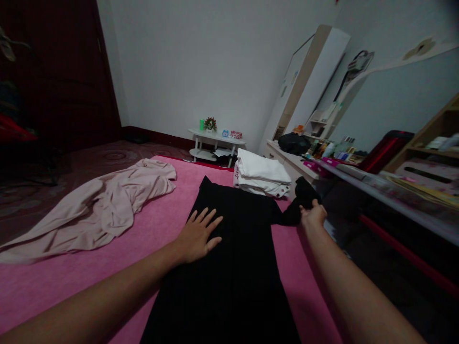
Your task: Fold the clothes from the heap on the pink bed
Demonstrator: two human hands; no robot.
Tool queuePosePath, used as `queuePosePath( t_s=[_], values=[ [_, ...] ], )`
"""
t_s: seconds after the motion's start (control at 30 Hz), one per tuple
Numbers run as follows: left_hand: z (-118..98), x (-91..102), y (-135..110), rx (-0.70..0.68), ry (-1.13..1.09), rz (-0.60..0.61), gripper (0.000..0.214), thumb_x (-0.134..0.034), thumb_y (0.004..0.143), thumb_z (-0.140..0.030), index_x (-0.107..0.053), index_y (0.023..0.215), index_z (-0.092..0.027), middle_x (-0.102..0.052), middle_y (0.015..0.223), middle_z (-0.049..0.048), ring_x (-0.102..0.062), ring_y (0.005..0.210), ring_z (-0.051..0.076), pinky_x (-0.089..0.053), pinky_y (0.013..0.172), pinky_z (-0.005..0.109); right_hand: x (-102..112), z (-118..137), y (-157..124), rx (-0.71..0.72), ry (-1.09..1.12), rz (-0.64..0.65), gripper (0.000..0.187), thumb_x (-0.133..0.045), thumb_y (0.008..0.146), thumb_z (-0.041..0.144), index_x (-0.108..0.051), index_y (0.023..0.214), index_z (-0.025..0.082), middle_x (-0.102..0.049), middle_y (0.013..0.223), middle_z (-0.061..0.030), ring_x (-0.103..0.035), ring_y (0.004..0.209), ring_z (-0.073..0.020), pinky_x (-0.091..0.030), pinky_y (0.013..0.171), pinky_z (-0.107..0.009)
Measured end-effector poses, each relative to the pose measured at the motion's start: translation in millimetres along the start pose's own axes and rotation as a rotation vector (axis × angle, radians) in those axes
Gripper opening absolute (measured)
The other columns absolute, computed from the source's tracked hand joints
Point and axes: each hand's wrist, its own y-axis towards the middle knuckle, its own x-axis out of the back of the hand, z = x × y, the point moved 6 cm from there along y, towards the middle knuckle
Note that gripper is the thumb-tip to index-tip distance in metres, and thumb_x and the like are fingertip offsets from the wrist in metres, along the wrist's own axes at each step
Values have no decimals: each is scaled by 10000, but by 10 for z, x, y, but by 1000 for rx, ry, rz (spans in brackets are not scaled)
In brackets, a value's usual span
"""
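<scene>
A long black garment (244, 248) lies spread flat on a pink sheet (154, 239). My left hand (201, 236) rests on its left part, palm down with the fingers spread. Off to the right, my right hand (313, 214) pinches a sleeve-like end of the black garment, which sticks out past the sheet's right edge. Just beyond the garment's far edge sits a stack of folded white clothes (263, 172). A crumpled pale pink garment (107, 205) lies on the left of the sheet.
At the right stand a dressing table (287, 155) with bottles and a black bag (294, 143), and a glass-topped desk (387, 191). A small white table (215, 136) holds a plant by the far wall. A dark red door (53, 71) is at the left.
</scene>
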Motion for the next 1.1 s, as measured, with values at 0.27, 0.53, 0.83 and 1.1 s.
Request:
queuePosePath(
  t_s=[0.27, 0.53, 0.83, 1.1],
  values=[
    [-5, 32, -18, -2, -23, -31, 612, -339, 924, -567, -304, 1468, -288, -254, 1543, 94, -200, 1418, 332, -200, 1110, 574, 239, 299, -152, -155, 177, 70, 49, -350, 736, 193, -335, 713, 233, -452, 774, 0, -545, 772, -152, -520, 718, -349],
    [-273, 232, -147, -278, -110, -211, 355, -381, 960, -236, -582, 1247, -182, -576, 1308, 114, -532, 1215, 216, -439, 1029, 390, -606, 1588, -1084, 190, 76, 737, 81, -474, 716, 124, -510, 731, 195, -574, 798, 12, -555, 842, -121, -455, 818, -272],
    [-740, 506, -496, -631, 92, -341, 424, -410, 937, -154, -491, 1334, -279, -433, 1455, 48, -358, 1364, 226, -221, 1164, 476, -591, 1718, -2220, 820, -429, 1182, 204, -495, 791, 122, -655, 913, 157, -661, 997, -41, -591, 923, -149, -437, 810, -261],
    [-412, 294, -288, -38, 135, -118, 437, -492, 892, -271, -506, 1320, -183, -576, 1261, 125, -558, 1102, 272, -467, 916, 418, 310, 297, -2167, 360, -795, 1167, 263, -645, 745, 287, -599, 974, 166, -573, 664, 21, -532, 599, -135, -377, 549, -231]
  ],
)
